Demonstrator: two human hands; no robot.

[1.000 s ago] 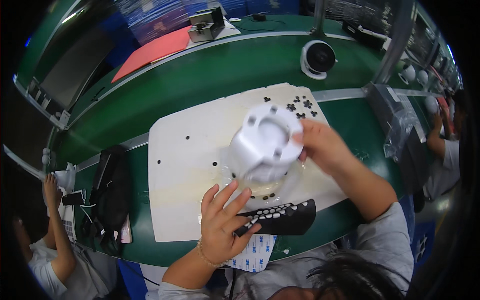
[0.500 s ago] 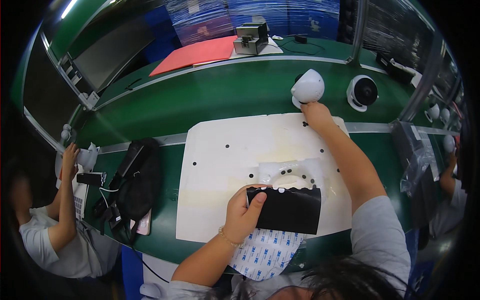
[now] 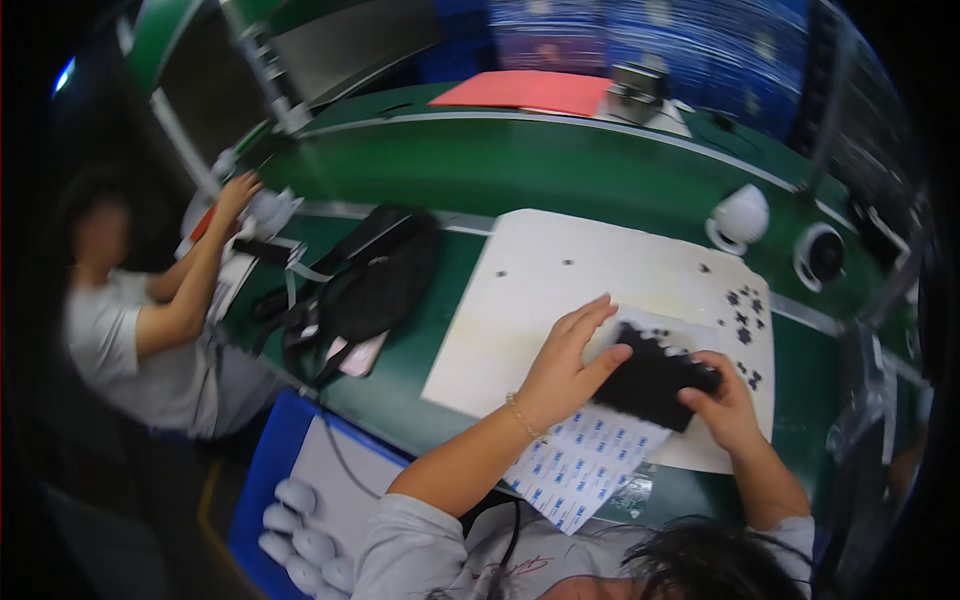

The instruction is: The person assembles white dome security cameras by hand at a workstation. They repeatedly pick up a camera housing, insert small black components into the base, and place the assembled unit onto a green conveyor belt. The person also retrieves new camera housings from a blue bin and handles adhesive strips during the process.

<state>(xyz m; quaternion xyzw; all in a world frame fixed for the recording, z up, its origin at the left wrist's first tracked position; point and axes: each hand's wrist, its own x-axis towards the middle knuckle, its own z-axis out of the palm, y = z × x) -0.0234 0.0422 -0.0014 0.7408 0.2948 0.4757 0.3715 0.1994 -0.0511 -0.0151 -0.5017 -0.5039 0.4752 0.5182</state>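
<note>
A black sheet [image 3: 648, 385] with a scalloped upper edge lies between my hands over the white board. My right hand [image 3: 728, 402] grips its right end between thumb and fingers. At its left edge, my left hand [image 3: 562, 368] has its fingers stretched out and apart, its thumb touching the sheet. Below the sheet hangs a white backing paper [image 3: 585, 465] with blue print; I cannot tell whether the two are joined. Small black pads [image 3: 743, 322] lie in a cluster beyond my right hand. Motion blurs the sheet's details.
The white board [image 3: 540, 300] rests on the green bench. Two white round-headed cameras [image 3: 741, 218] stand on the far right. A black bag [image 3: 385, 275] lies to the left, near a co-worker [image 3: 160, 310] handling a white part. A blue bin [image 3: 255, 500] holds several white rounded parts.
My right hand has come back from the base of a white camera to the black sheet's right end. My left hand's fingers have spread out. The view has swung left.
</note>
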